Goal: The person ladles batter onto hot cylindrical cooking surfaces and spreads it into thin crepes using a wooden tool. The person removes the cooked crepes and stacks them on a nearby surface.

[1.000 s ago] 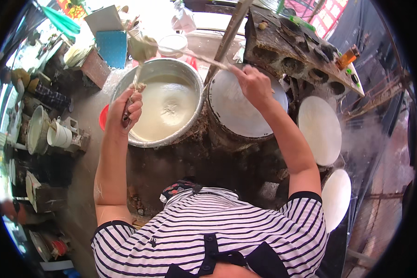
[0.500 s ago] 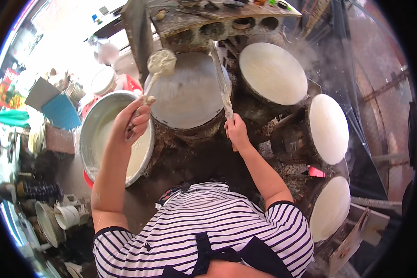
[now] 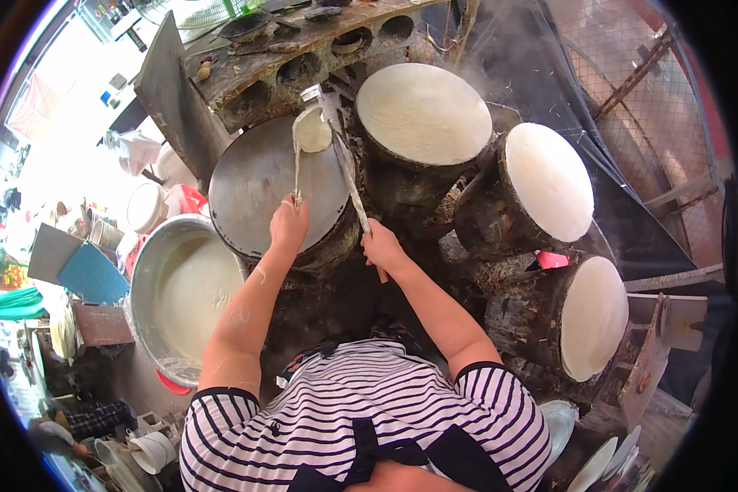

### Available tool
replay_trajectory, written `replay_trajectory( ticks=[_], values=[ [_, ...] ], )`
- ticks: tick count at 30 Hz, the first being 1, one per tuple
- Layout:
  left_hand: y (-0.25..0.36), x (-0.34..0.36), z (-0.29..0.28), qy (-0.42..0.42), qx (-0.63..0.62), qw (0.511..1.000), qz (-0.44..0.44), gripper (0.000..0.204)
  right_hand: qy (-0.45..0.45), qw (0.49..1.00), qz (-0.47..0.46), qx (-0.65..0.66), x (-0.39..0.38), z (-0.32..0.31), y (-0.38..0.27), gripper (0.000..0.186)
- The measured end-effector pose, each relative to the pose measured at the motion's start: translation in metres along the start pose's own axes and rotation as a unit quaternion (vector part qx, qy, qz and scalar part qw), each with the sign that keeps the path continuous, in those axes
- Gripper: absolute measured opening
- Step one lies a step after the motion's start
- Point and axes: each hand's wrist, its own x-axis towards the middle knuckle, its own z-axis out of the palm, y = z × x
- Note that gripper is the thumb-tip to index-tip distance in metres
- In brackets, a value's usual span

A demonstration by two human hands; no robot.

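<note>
My left hand (image 3: 289, 225) is closed on the handle of a batter-coated ladle (image 3: 312, 131), whose head is over the far right part of a round grey griddle (image 3: 254, 189). Pale batter coats the ladle head and handle. My right hand (image 3: 380, 244) grips a long flat wooden stick (image 3: 351, 184) that slants up to the ladle head, close against it or touching; I cannot tell which. A large metal tub of cream batter (image 3: 184, 307) stands at lower left of the griddle.
Three round griddles covered with white layers (image 3: 424, 114) (image 3: 548, 182) (image 3: 594, 320) curve round to the right, steam above. A concrete shelf with holes (image 3: 320, 45) and an upright board (image 3: 168, 98) stand behind. Buckets (image 3: 148, 205) and clutter fill the left.
The view has swung right. The ladle and stick, both held throughout, have moved from apart to close together over the griddle's far right part, with my hands nearer each other.
</note>
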Motion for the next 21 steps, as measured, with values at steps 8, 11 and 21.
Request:
replay_trajectory(
  ticks=[8, 11, 21],
  values=[
    [-0.021, 0.002, -0.012, 0.13, 0.153, 0.977, 0.073, 0.032, 0.139, 0.964, -0.218, -0.063, 0.018, 0.029, -0.001, 0.026],
    [-0.028, 0.001, -0.014, 0.152, 0.165, 0.974, 0.042, 0.032, 0.182, 0.96, -0.189, -0.094, 0.001, 0.022, -0.009, 0.027],
    [-0.051, 0.008, -0.021, 0.172, 0.11, 0.979, 0.011, 0.031, 0.175, 0.957, -0.181, -0.145, 0.02, 0.045, -0.026, 0.02]
  ],
)
